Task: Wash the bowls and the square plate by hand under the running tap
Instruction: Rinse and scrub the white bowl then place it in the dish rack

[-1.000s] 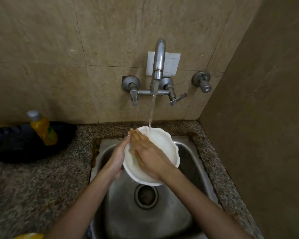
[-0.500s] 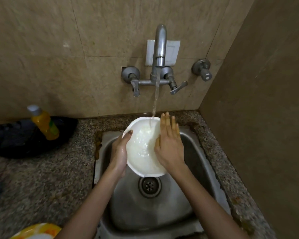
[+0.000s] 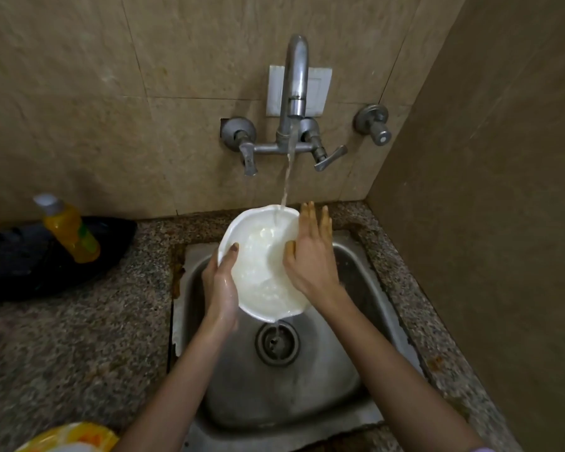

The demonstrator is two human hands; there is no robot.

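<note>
Over on the left a yellow bottle [image 3: 71,233] stands on the speckled table [image 3: 79,337], and a yellow dish [image 3: 69,435] pokes in at the bottom edge. Next up, the left hand [image 3: 221,285] grips the white bowl [image 3: 261,275] by its left rim, thumb hooked over the inside. The bowl's held tilted above the sink [image 3: 356,396], right under the running tap [image 3: 296,93]. It's full of milky water that spills off the near lip toward the drain [image 3: 277,344]. Then the right hand [image 3: 310,259] lies flat on the bowl's right side, fingers straight, thumb inside.
</note>
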